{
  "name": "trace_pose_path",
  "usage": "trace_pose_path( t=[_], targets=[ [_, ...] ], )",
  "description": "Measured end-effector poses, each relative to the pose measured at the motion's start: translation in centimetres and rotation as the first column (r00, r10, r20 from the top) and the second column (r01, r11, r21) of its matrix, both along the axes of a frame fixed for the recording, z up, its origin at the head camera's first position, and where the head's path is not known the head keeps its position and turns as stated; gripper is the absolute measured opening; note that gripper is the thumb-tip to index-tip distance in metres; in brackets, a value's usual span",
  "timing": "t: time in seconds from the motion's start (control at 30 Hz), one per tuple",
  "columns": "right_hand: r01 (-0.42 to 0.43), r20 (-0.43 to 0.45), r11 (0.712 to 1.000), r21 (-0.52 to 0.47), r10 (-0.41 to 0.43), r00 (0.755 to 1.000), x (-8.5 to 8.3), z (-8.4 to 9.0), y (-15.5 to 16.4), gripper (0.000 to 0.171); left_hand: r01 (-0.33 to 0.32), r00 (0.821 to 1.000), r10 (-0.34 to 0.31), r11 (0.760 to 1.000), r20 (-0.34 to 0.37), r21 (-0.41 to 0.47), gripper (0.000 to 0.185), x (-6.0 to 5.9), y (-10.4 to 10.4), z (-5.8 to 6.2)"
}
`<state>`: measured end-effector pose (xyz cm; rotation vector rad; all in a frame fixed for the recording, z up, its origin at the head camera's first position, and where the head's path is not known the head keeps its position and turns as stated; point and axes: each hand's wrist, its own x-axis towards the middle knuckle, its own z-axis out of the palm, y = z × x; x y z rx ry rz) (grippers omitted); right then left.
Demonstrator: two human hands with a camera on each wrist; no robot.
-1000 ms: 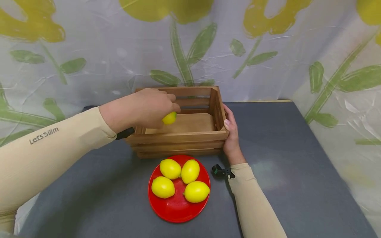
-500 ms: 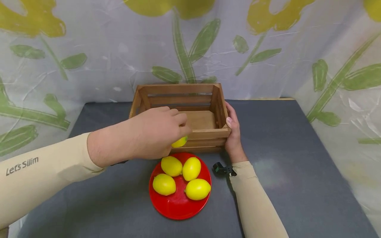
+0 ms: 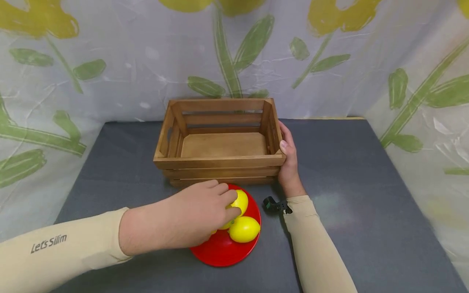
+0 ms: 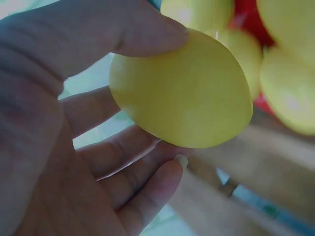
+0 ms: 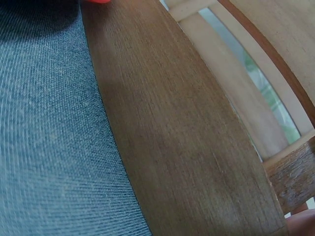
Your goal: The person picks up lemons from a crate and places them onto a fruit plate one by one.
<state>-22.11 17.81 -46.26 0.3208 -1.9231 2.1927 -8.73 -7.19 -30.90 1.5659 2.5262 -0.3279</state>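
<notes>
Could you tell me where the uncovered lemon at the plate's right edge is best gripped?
Across its rounded middle, from above: that lemon lies on its side on the red plate, its top and right flank bare, while the left hand crowds its left.

You can read one piece of writing: "Lets Slim", printed in dark grey letters on your left sleeve [image 3: 49, 243], running along the forearm in the head view. The two wrist views carry no readable text, label or number on anything they show
</notes>
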Motion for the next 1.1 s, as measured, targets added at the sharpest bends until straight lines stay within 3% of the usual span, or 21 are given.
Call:
trace_pose_path(
  t=[0.2, 0.43, 0.63, 0.83, 1.1],
  targets=[
    [0.013, 0.001, 1.0, 0.011, -0.013, 1.0, -0.1, -0.1, 0.0, 0.075, -0.021, 0.999, 0.019, 0.999, 0.046, 0.049, 0.046, 1.7, -0.1, -2.6],
    [0.006, -0.002, 1.0, 0.005, -0.006, 1.0, 0.0, -0.1, -0.1, 0.074, -0.009, 0.999, 0.005, 0.994, 0.042, 0.11, 0.031, 3.0, -0.3, -4.7],
    [0.011, 0.004, 1.0, 0.015, -0.011, 1.0, 0.0, -0.1, 0.0, 0.074, -0.001, 1.0, -0.002, 0.99, 0.022, 0.139, 0.039, 4.0, -0.3, -5.6],
    [0.018, -0.003, 1.0, 0.019, -0.018, 1.0, -0.1, -0.2, 0.0, 0.075, -0.037, 0.996, 0.028, 0.994, 0.081, 0.102, 0.055, 4.3, -0.1, -6.0],
    [0.01, -0.009, 1.0, 0.008, -0.01, 1.0, -0.1, 0.0, 0.1, 0.077, -0.064, 0.991, 0.053, 0.994, 0.127, 0.085, 0.056, 4.3, 0.0, -6.7]
  ],
)
